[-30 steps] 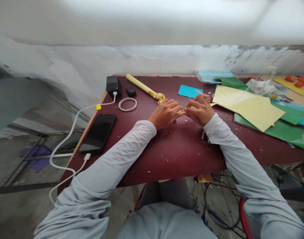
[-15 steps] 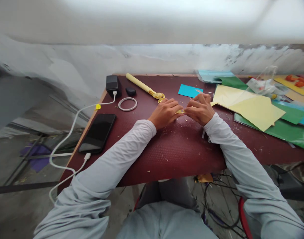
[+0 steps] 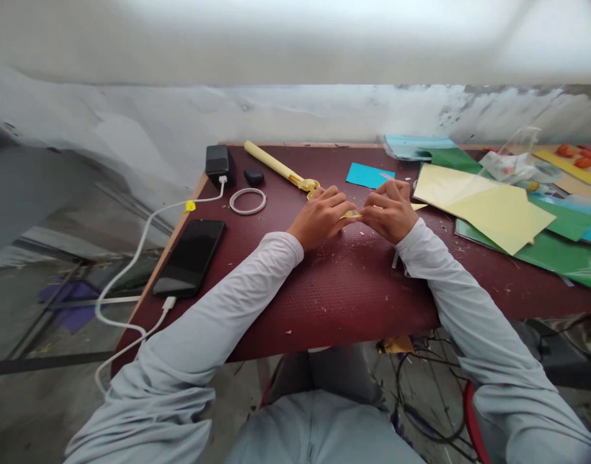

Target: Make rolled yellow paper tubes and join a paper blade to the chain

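Over the middle of the dark red table (image 3: pixel 285 303), my left hand (image 3: pixel 321 218) and my right hand (image 3: pixel 389 211) meet at the fingertips. Both are closed on a small piece of yellow paper (image 3: pixel 352 214), mostly covered by my fingers. A pointed yellow tip (image 3: pixel 419 207) shows beyond my right hand; whether it belongs to the same piece I cannot tell. Just past my left hand lies a rolled yellow paper tube (image 3: pixel 271 161) with curled yellow paper (image 3: pixel 309 185) at its near end. A blue paper rectangle (image 3: pixel 365 175) lies beyond my right hand.
On the left are a black phone (image 3: pixel 191 258), a white cable (image 3: pixel 145 238), a black charger block (image 3: pixel 218 164), a small dark oval case (image 3: pixel 253 176) and a white ring (image 3: pixel 247 201). Yellow sheets (image 3: pixel 483 200) and green sheets (image 3: pixel 561 258) cover the right side. A wall stands behind.
Both hands stay almost in place, with only slight finger movement on the yellow paper. More of the yellow tip shows to the right of my right hand.
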The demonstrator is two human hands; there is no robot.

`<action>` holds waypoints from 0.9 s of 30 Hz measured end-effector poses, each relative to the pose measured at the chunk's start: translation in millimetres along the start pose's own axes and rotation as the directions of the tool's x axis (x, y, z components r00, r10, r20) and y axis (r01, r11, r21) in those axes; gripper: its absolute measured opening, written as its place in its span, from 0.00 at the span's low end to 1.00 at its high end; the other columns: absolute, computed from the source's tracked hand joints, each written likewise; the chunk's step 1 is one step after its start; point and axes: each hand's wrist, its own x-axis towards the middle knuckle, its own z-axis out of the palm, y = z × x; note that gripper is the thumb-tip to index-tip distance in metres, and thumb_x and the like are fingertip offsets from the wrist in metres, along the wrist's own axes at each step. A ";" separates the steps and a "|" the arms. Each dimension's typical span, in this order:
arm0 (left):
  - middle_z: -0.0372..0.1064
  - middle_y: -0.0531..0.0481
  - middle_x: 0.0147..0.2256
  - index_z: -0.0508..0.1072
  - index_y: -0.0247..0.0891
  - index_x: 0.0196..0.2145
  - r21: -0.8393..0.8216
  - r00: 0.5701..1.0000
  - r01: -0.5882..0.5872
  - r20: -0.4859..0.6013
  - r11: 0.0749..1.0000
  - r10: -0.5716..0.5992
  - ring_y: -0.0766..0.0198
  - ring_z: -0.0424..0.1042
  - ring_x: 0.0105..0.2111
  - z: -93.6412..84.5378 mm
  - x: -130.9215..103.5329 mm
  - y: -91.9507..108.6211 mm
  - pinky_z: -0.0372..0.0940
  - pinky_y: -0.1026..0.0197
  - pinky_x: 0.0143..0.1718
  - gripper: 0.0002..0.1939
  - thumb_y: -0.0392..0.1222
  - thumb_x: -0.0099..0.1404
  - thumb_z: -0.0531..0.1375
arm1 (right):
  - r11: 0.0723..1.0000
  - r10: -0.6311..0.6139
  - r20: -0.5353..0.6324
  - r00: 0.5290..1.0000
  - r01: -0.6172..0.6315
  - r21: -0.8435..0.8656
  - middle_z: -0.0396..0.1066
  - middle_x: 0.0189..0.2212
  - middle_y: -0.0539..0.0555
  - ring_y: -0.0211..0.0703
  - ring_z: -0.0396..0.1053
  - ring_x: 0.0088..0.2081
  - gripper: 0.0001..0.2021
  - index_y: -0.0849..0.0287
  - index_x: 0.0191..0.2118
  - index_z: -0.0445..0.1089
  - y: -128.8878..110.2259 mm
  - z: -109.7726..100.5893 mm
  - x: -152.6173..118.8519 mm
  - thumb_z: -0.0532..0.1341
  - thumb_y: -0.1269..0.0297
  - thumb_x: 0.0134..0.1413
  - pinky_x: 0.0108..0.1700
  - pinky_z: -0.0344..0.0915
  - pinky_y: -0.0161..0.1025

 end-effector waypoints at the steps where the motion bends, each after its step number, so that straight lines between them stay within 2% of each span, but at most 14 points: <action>1: 0.75 0.44 0.41 0.78 0.37 0.49 0.008 1.000 -0.001 -0.004 1.000 0.001 0.50 0.71 0.47 0.3 -0.2 -0.2 0.62 0.49 0.48 0.17 0.52 0.77 0.57 | 1.000 0.002 -0.003 1.000 -0.002 0.000 0.77 0.41 0.52 0.51 0.65 0.50 0.14 0.51 0.44 0.81 0.9 0.8 -0.2 0.60 0.51 0.71 0.59 0.49 0.58; 4: 0.75 0.45 0.41 0.77 0.37 0.50 0.028 1.000 0.001 -0.009 1.000 -0.001 0.50 0.71 0.47 0.9 -0.8 -0.5 0.62 0.49 0.48 0.17 0.52 0.76 0.58 | 1.000 0.015 0.004 1.000 -0.015 -0.004 0.77 0.44 0.52 0.52 0.65 0.51 0.14 0.49 0.48 0.81 4.3 2.9 -1.5 0.61 0.50 0.69 0.59 0.49 0.58; 19: 0.74 0.44 0.43 0.76 0.38 0.47 0.054 1.000 0.031 -0.005 0.998 -0.031 0.51 0.70 0.48 -3.3 0.4 3.0 0.63 0.47 0.51 0.11 0.48 0.75 0.60 | 0.998 0.053 0.002 0.999 -0.053 -0.034 0.75 0.48 0.56 0.58 0.64 0.54 0.13 0.51 0.42 0.82 6.3 1.4 -1.9 0.61 0.53 0.70 0.58 0.53 0.63; 24: 0.72 0.43 0.46 0.75 0.38 0.45 0.037 0.999 0.047 -0.014 0.998 -0.047 0.51 0.69 0.49 -7.4 0.9 6.0 0.64 0.46 0.53 0.08 0.43 0.74 0.61 | 0.996 0.074 0.004 0.997 -0.074 -0.045 0.74 0.50 0.57 0.60 0.64 0.55 0.13 0.51 0.42 0.81 3.2 -3.4 -1.5 0.60 0.54 0.70 0.57 0.54 0.62; 27: 0.71 0.41 0.51 0.75 0.38 0.47 0.023 0.999 0.045 -0.030 0.999 -0.045 0.49 0.69 0.51 -8.9 0.2 7.5 0.64 0.44 0.54 0.08 0.42 0.73 0.61 | 0.997 0.071 0.006 0.997 -0.070 -0.043 0.74 0.50 0.56 0.59 0.64 0.55 0.12 0.50 0.42 0.81 2.2 -3.5 -1.5 0.60 0.54 0.70 0.58 0.54 0.62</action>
